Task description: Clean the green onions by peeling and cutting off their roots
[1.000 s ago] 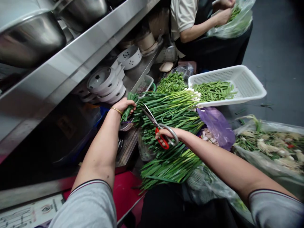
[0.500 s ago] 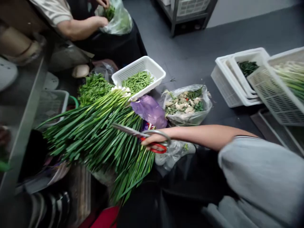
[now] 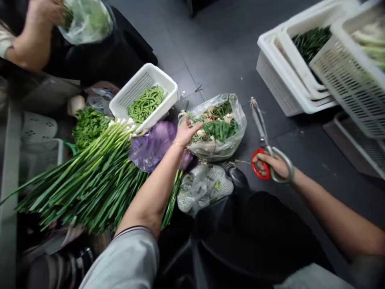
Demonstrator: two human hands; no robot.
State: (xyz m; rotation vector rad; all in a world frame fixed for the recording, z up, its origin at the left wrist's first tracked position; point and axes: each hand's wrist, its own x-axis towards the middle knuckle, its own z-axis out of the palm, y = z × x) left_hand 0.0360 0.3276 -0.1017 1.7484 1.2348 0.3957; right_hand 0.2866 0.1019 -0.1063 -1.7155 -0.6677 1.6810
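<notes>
My left hand (image 3: 187,132) reaches to the near left rim of a clear plastic bag (image 3: 207,151) filled with roots and green trimmings (image 3: 221,127). Its fingers are apart, and I see nothing held in them. Off to the right, my right hand (image 3: 274,163) grips red-handled scissors (image 3: 261,132), blades pointing away from me over the floor. A pale, root-like scrap (image 3: 253,102) shows at the blade tips. Left of my left forearm lies a large heap of green onions (image 3: 99,180), white ends toward a white basket (image 3: 173,89) of green beans (image 3: 146,105).
A purple bag (image 3: 152,144) lies beside the onions, leafy greens (image 3: 90,127) behind them. Stacked white baskets (image 3: 279,80) stand on the right. At upper left, another person's hand (image 3: 49,12) is at a plastic bag of greens (image 3: 90,24). My shoes (image 3: 207,184) wear clear plastic.
My right hand has moved the scissors from above the onions to the right, over the floor. My left hand has come into view at the scrap bag. The view has shifted right.
</notes>
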